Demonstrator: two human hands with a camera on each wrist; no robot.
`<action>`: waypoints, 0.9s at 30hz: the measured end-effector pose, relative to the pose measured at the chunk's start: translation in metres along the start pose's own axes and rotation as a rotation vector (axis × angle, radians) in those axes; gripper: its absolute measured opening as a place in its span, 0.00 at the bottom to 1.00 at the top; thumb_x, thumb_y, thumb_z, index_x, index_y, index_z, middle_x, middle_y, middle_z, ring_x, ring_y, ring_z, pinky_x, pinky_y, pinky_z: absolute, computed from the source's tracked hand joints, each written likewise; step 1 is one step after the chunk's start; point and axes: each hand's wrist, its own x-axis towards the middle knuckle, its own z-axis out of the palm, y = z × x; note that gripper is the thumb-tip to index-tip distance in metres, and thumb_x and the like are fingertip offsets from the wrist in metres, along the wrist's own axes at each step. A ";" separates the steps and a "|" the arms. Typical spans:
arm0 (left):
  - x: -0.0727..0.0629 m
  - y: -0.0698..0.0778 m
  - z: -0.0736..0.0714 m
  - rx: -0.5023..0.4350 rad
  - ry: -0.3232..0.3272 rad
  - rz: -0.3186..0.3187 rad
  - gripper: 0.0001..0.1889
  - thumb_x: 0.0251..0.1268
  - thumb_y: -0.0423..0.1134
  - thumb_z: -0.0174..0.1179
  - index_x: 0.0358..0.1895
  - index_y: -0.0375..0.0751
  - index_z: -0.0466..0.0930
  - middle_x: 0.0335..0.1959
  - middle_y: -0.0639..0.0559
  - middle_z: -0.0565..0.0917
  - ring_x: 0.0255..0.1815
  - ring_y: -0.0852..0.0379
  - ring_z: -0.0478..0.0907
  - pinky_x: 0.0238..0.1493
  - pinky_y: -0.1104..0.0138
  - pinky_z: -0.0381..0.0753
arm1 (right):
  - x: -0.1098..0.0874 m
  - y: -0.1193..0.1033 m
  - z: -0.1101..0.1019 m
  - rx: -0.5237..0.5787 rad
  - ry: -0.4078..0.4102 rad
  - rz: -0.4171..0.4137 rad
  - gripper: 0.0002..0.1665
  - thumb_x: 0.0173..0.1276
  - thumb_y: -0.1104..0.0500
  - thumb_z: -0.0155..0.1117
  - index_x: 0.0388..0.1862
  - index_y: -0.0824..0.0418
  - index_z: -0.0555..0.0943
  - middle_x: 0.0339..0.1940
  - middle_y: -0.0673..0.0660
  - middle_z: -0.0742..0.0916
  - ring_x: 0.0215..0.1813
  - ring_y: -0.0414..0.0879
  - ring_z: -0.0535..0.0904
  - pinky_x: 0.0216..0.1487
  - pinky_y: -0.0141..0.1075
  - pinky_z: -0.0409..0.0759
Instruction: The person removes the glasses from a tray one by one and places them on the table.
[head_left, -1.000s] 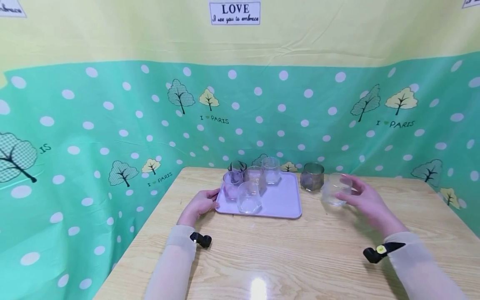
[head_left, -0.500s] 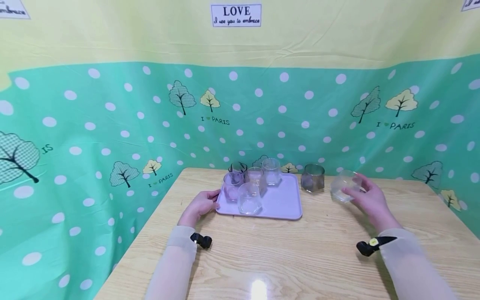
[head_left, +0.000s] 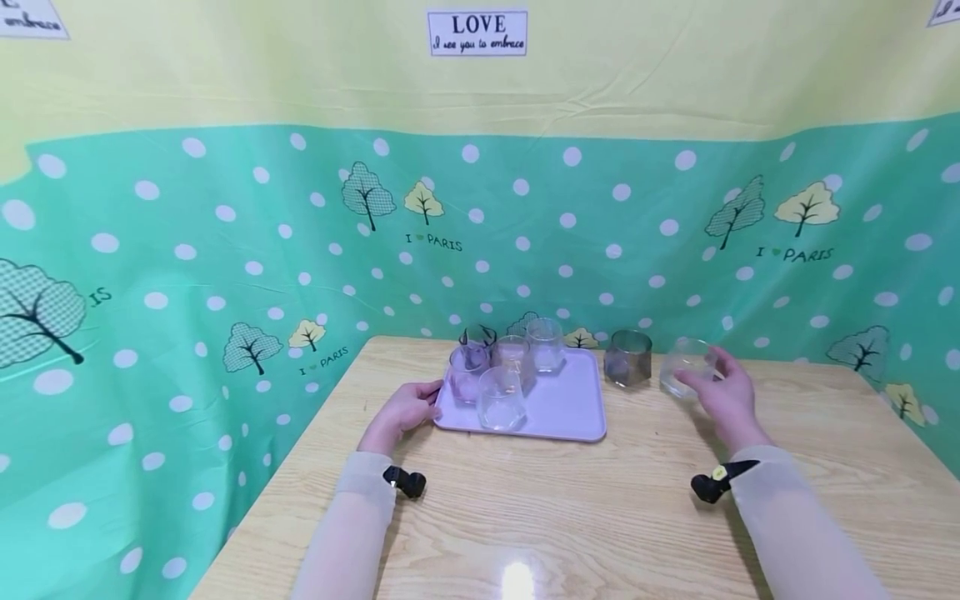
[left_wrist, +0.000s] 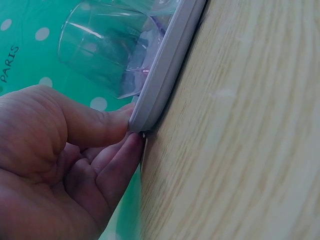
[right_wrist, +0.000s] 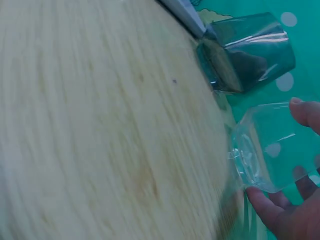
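Observation:
My left hand [head_left: 406,410] pinches the left edge of a lilac tray [head_left: 566,408], thumb on top and fingers beneath the rim [left_wrist: 167,65]. Several faceted glasses stand grouped on the tray's left and back: a purple glass [head_left: 466,379], a clear glass [head_left: 501,404] in front and another clear glass [head_left: 545,348] at the back among them. To the tray's right, my right hand [head_left: 727,396] holds a clear glass [right_wrist: 272,145] by its sides, thumb on one side and fingers round the other. Its base is close over the table in the right wrist view.
A smoky grey glass [head_left: 628,360] stands on the wooden table [head_left: 585,517] between the tray and the held glass. Behind the table hangs a green and yellow cloth [head_left: 525,208]. Black wrist cameras sit on both cuffs.
My right hand has moved the clear glass slightly right and back, away from the smoky glass, while its forearm has swung inward. My left hand stays on the tray, which looks unmoved.

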 end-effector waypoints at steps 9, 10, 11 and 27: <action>0.001 -0.001 0.000 -0.008 -0.006 -0.003 0.37 0.64 0.24 0.66 0.78 0.35 0.70 0.75 0.38 0.75 0.81 0.39 0.64 0.80 0.49 0.64 | -0.001 -0.001 0.005 -0.015 0.011 -0.012 0.61 0.74 0.42 0.72 0.91 0.53 0.44 0.91 0.62 0.52 0.86 0.69 0.51 0.81 0.63 0.62; 0.002 -0.001 0.000 -0.010 -0.006 0.000 0.37 0.63 0.23 0.66 0.78 0.35 0.70 0.75 0.37 0.75 0.81 0.39 0.65 0.80 0.49 0.64 | -0.001 0.000 0.006 -0.020 0.010 -0.016 0.62 0.74 0.43 0.72 0.91 0.53 0.44 0.91 0.62 0.51 0.86 0.69 0.52 0.80 0.63 0.62; 0.002 -0.001 0.000 -0.012 -0.007 0.004 0.37 0.63 0.23 0.65 0.78 0.34 0.70 0.75 0.37 0.75 0.81 0.39 0.65 0.80 0.49 0.64 | 0.000 0.001 0.006 -0.026 0.007 -0.019 0.62 0.75 0.42 0.72 0.91 0.53 0.43 0.91 0.62 0.51 0.86 0.70 0.51 0.80 0.63 0.63; 0.001 0.002 -0.001 -0.015 -0.009 -0.004 0.36 0.64 0.23 0.65 0.78 0.34 0.70 0.74 0.37 0.75 0.81 0.39 0.64 0.80 0.49 0.64 | 0.002 0.010 0.011 -0.101 0.036 -0.065 0.64 0.73 0.45 0.75 0.91 0.53 0.42 0.89 0.66 0.56 0.82 0.74 0.59 0.74 0.64 0.73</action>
